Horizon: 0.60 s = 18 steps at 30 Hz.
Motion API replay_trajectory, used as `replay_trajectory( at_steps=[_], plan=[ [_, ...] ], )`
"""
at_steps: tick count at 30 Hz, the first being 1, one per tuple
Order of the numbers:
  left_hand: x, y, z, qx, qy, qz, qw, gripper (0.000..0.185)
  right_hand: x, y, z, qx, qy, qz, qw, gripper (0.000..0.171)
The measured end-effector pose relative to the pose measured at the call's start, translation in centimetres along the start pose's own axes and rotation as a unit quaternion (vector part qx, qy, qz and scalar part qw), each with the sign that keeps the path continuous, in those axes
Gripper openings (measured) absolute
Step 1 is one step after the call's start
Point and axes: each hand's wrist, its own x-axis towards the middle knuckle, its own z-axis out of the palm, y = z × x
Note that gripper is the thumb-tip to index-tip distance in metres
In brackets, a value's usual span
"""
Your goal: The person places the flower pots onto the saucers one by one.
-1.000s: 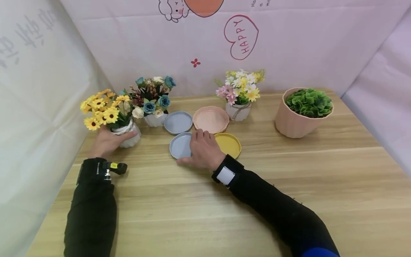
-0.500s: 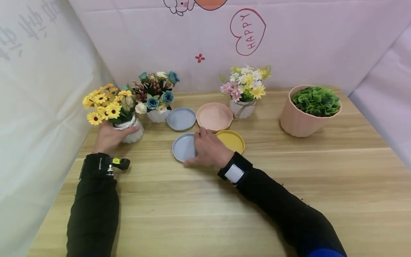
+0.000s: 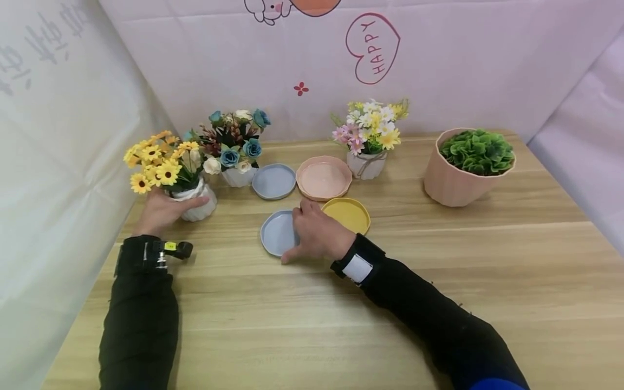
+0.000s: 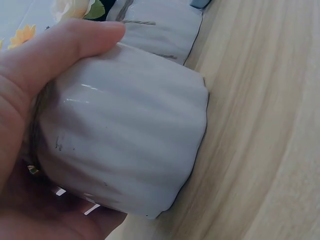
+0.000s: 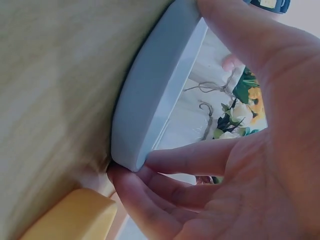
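My left hand grips the white ribbed pot of yellow daisies, thumb and fingers round its sides; the pot stands on the table at the left. In the head view my right hand holds the nearer blue-grey saucer by its rim, and the right wrist view shows the saucer between thumb and fingertips, low over the wood. Whether it touches the table I cannot tell. A yellow saucer lies just beyond the right hand, partly covered by it.
Behind are another blue-grey saucer and a pink saucer. A pot of blue and white roses stands at back left, a pot of mixed flowers at back centre, and a pink planter at right. Cloth walls border the table.
My right hand has drawn the nearer blue-grey saucer slightly toward me, widening its gap from the saucer behind. The left hand keeps hold of the daisy pot in the same place.
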Motion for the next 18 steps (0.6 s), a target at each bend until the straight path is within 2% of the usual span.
replay_trajectory(
  at_steps=[7,9,16,18],
  plan=[
    [-0.4,-0.3,-0.7,0.013,-0.025,-0.018,0.9994,0.136,-0.3,0.0,0.1,-0.006,-0.003,-0.012,1.0,0.103],
    [-0.5,-0.4,-0.9,0.03,-0.031,-0.016,0.9989,0.135,-0.4,0.0,0.1,-0.006,-0.002,-0.016,1.0,0.101],
    [-0.7,-0.4,-1.7,0.092,-0.064,-0.057,0.9921,0.147,-0.8,0.0,0.2,-0.008,-0.002,-0.02,1.0,0.1],
    [-0.7,-0.5,-1.8,0.105,-0.066,-0.047,0.9912,0.146,-0.9,0.0,0.2,-0.012,-0.003,-0.023,1.0,0.101]
  ],
)
